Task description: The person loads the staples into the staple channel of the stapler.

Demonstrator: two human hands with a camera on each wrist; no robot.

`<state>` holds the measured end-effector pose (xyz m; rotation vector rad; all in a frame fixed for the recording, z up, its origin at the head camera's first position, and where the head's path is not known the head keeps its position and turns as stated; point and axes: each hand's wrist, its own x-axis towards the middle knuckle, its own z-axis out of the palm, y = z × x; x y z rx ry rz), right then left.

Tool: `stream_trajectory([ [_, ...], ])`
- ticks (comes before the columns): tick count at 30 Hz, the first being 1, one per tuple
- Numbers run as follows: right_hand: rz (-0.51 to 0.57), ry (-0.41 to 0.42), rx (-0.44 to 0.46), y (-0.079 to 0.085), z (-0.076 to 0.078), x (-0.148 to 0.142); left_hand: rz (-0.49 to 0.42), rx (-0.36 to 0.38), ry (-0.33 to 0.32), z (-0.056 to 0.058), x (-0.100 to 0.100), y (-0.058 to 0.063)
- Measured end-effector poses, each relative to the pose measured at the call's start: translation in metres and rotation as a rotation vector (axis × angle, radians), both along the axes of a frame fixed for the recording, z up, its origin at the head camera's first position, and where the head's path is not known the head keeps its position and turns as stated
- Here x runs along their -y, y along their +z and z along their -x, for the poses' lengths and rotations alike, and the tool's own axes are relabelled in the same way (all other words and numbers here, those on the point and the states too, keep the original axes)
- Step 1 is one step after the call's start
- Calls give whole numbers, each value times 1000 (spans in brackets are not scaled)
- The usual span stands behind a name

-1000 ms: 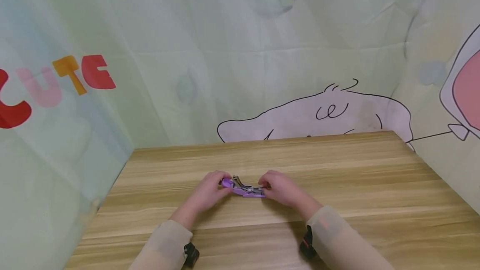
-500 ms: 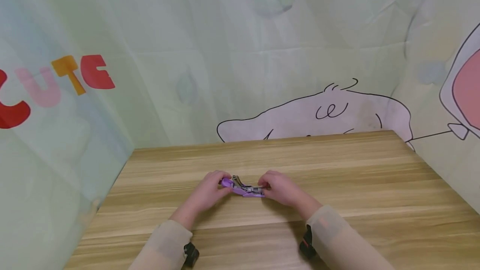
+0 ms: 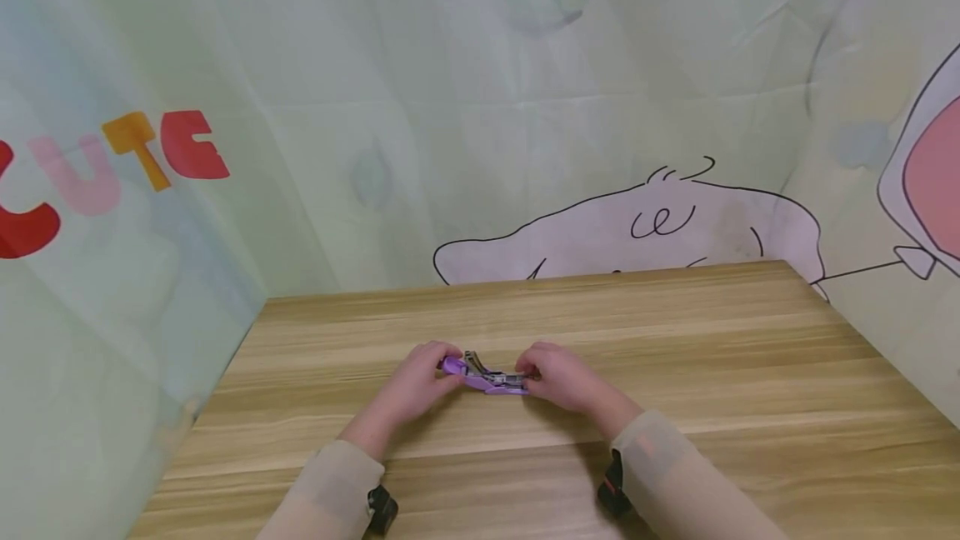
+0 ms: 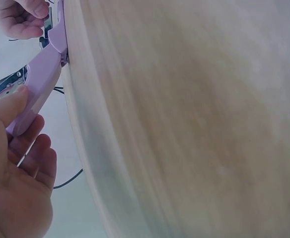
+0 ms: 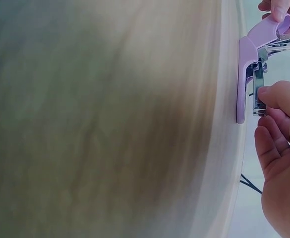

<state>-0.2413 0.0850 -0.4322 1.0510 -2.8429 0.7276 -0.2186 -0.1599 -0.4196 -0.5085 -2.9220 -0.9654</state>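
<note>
A purple stapler (image 3: 480, 384) lies opened out on the wooden table, its metal inner parts showing. My left hand (image 3: 422, 380) grips the raised purple cover (image 4: 40, 77) between thumb and fingers, at the left end. At the other end, my right hand (image 3: 564, 375) pinches the metal staple channel (image 5: 258, 87) by its tip, just above the purple base (image 5: 242, 84). A second metal piece (image 3: 474, 362) sticks up at an angle beside the cover. Whether staples sit in the channel cannot be made out.
The wooden table (image 3: 637, 315) runs back to a printed curtain (image 3: 337, 148) with cartoon drawings and letters. Black wrist-worn devices, one on the left (image 3: 383, 510) and one on the right (image 3: 615, 487), sit below the beige sleeves (image 3: 697, 473).
</note>
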Motion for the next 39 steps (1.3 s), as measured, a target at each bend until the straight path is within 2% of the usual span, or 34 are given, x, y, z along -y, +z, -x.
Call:
stream_trajectory([
  [19,41,-40,57,-3,-3,-9,-13,7,1,-1,0,0],
  [31,29,-82,68,-3,-4,-12,-36,34,52,-1,8,0],
  [39,30,-93,67,-3,-4,-12,-55,49,63,-2,10,1],
])
